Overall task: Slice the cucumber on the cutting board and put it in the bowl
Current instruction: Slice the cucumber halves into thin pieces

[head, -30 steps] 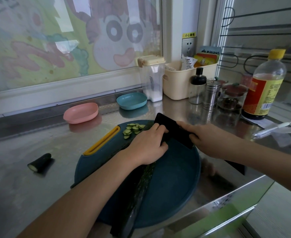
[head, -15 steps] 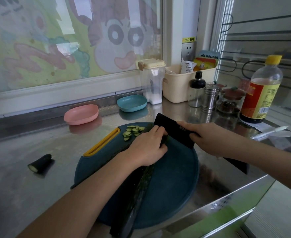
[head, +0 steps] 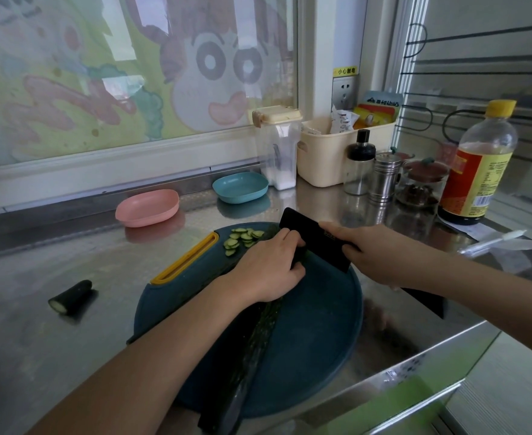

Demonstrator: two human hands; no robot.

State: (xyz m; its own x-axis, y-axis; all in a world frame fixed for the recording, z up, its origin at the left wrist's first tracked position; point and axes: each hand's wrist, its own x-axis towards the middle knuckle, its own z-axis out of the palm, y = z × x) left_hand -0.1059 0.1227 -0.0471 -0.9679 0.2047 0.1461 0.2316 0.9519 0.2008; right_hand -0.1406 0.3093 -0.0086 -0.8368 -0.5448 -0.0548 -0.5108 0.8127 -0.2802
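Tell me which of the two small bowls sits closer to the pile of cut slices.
The blue bowl. It sits just behind the cucumber slices at the cutting board's far edge; the pink bowl lies further off to the left.

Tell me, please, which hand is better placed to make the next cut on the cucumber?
The right hand: it holds the black knife over the cucumber, beside the slices. The left hand presses the cucumber onto the cutting board.

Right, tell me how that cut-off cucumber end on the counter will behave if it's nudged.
The cucumber end lies on its rounded side on the smooth steel counter, so it will probably roll. Its pale cut face looks moist, so it may be slippery. Being short, it likely feels light and stiff.
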